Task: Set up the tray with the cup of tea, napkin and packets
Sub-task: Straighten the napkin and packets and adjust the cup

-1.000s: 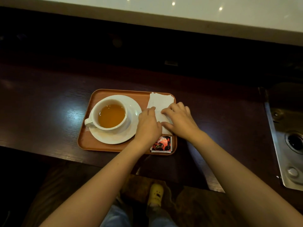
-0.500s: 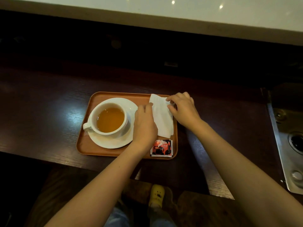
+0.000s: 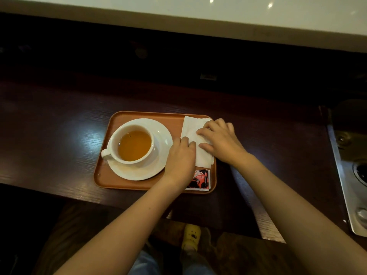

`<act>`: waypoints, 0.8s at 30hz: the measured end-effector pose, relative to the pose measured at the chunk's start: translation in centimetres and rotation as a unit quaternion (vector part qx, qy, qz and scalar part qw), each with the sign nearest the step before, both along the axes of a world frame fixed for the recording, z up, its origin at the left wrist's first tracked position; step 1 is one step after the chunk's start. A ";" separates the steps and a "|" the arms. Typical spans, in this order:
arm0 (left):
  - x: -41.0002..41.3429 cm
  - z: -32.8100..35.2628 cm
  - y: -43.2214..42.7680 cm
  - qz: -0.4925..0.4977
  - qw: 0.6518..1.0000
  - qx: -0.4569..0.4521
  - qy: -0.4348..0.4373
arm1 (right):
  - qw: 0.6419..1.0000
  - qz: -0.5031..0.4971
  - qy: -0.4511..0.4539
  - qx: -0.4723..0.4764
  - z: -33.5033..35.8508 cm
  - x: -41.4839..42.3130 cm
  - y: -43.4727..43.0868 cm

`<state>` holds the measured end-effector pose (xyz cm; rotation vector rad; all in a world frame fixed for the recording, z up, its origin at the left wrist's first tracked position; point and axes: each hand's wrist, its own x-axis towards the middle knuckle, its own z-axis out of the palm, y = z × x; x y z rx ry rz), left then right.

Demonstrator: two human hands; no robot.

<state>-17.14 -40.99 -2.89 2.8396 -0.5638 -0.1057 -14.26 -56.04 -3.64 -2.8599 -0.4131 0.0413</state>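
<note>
An orange tray [image 3: 127, 182] lies on the dark wooden counter. A white cup of tea [image 3: 133, 144] stands on a white saucer [image 3: 161, 135] in the tray's left half, handle pointing left. A white folded napkin [image 3: 191, 127] lies along the tray's right side. My left hand [image 3: 180, 159] rests on the napkin's left edge, fingers flat. My right hand [image 3: 220, 140] lies palm down on the napkin's right part. A red and black packet [image 3: 199, 180] sits in the tray's near right corner, partly under my left wrist.
The dark wooden counter [image 3: 49, 139] extends left and right of the tray. A steel sink edge [image 3: 349, 175] is at the far right. A pale raised ledge [image 3: 198, 14] runs along the back. A yellow shoe [image 3: 191, 238] shows below the counter.
My right hand came back from the napkin's far corner and now lies flat on it. The napkin went from lifted and angled to lying flat. My left hand stayed at its left edge.
</note>
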 end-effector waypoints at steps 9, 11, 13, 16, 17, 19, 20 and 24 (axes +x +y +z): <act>-1.8 3.2 2.4 0.044 0.981 -0.188 -0.015 | 0.985 -0.007 0.045 0.168 1.8 0.4 2.2; -3.2 4.9 5.7 0.082 0.960 -0.266 -0.041 | 0.967 -0.005 0.093 0.237 2.4 0.4 4.2; -4.5 5.7 9.4 0.134 0.941 -0.298 -0.090 | 0.952 -0.003 0.132 0.276 2.7 0.1 6.3; -4.8 5.3 14.2 0.277 0.912 -0.291 -0.081 | 0.925 -0.026 0.181 0.332 2.8 -0.4 9.1; -4.5 4.8 15.1 0.316 0.900 -0.297 -0.034 | 0.914 -0.044 0.198 0.353 2.7 -0.6 9.8; -3.5 4.1 16.0 0.349 0.871 -0.338 0.071 | 0.893 -0.082 0.215 0.387 2.7 -1.0 11.2; -3.0 3.8 16.2 0.347 0.860 -0.359 0.103 | 0.885 -0.096 0.217 0.401 2.6 -1.3 11.8; -2.0 2.9 16.9 0.328 0.862 -0.365 0.129 | 0.858 -0.150 0.213 0.443 2.5 -2.4 13.2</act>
